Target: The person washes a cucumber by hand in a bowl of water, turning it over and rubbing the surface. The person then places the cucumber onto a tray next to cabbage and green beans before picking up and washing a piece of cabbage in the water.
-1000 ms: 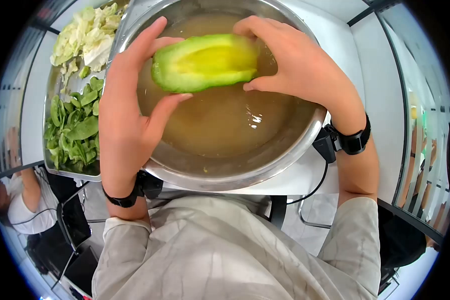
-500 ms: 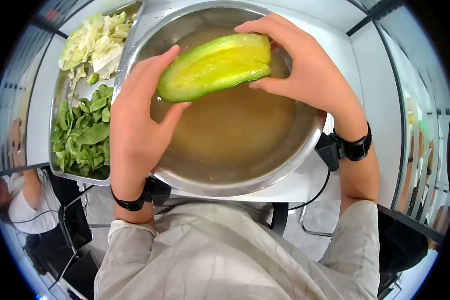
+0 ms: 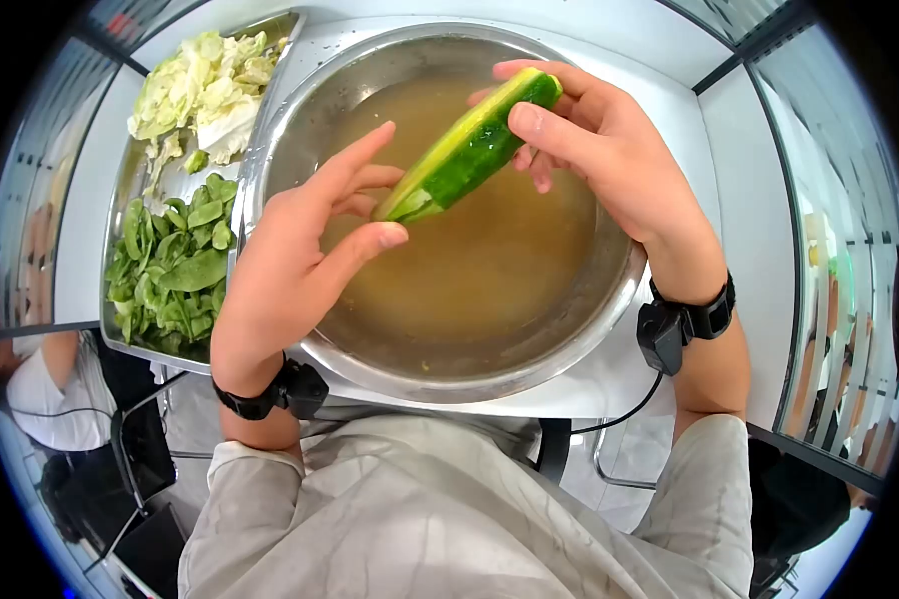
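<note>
A halved cucumber point(image 3: 479, 150) with dark green skin and a pale yellow-green cut side is held aslant above a large steel basin point(image 3: 320, 344) of cloudy brownish water. My right hand point(image 3: 609, 150) grips its upper end, thumb on the skin and fingers behind. At the lower end is my left hand point(image 3: 305, 250), its thumb below the tip and some fingers curled behind it. The left index finger points up, off the cucumber. Dark skin faces me, and only a strip of the cut side shows.
Left of the basin, a metal tray point(image 3: 120, 339) holds torn pale cabbage leaves point(image 3: 205, 90) and green leaves point(image 3: 175, 260). Black devices are strapped to both wrists, and a cable point(image 3: 624, 414) hangs from the right one. Another person's white sleeve point(image 3: 65, 399) shows at lower left.
The halved cucumber has turned from its cut side facing me to its skin side, and now slants more steeply. My right thumb has moved onto the skin; my left hand is slightly lower.
</note>
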Available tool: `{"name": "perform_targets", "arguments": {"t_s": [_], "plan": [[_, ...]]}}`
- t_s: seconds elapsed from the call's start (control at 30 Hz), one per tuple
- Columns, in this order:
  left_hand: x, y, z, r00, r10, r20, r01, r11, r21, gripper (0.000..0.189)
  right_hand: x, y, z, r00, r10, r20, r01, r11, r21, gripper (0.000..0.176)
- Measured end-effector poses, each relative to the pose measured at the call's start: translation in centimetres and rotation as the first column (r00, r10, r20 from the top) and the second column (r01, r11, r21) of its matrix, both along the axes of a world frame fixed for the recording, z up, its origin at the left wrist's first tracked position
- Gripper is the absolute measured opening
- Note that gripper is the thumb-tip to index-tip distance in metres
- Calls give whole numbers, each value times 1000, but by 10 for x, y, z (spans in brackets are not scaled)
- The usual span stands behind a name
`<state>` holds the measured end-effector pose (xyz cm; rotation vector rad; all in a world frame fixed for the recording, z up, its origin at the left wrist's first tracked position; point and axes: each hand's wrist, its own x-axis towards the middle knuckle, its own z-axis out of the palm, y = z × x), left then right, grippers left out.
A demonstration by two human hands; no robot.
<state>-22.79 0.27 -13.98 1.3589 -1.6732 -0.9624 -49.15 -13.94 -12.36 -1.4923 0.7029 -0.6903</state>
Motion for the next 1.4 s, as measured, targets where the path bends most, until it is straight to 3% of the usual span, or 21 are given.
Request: {"name": "perform_targets", "arguments": {"t_s": [0.13, 0.23, 0.43, 0.73, 0.83, 0.93, 1.03, 1.17, 1.4], "plan": [[0, -1, 4, 999, -32, -4, 32, 994, 109, 80, -1, 0, -2, 999, 22, -40, -24, 999, -43, 74], [0, -3, -7, 999, -45, -18, 45, 999, -29, 82, 4, 6, -8, 1000, -5, -8, 4, 990, -139, 77], [-2, -1, -3, 996, -41, -84, 44, 999, 28, 82, 1, 0, -2, 996, 67, -56, -70, 995, -68, 59], [-1, -3, -4, 996, -69, -64, 70, 998, 2, 82, -1, -4, -13, 996, 82, 39, -81, 997, -17, 62], [-1, -4, -5, 998, -58, -37, 57, 998, -32, 83, 0, -5, -14, 993, 86, 77, -85, 996, -10, 57], [1, -5, -8, 997, -74, 33, 75, 995, -60, 85, 1, 2, -9, 998, 28, -51, -36, 987, -157, 56], [0, -3, -6, 994, -59, 91, 61, 998, -20, 89, 1, 2, -11, 999, 37, 23, -33, 988, -148, 66], [-3, -1, -1, 997, 1, 83, -3, 1000, 18, 92, -2, -1, -9, 996, 80, 30, -75, 990, -119, 66], [-4, -1, -5, 951, 158, 267, -106, 974, -200, 90, -1, -1, -13, 980, 201, 1, -197, 963, -184, 80]]}}
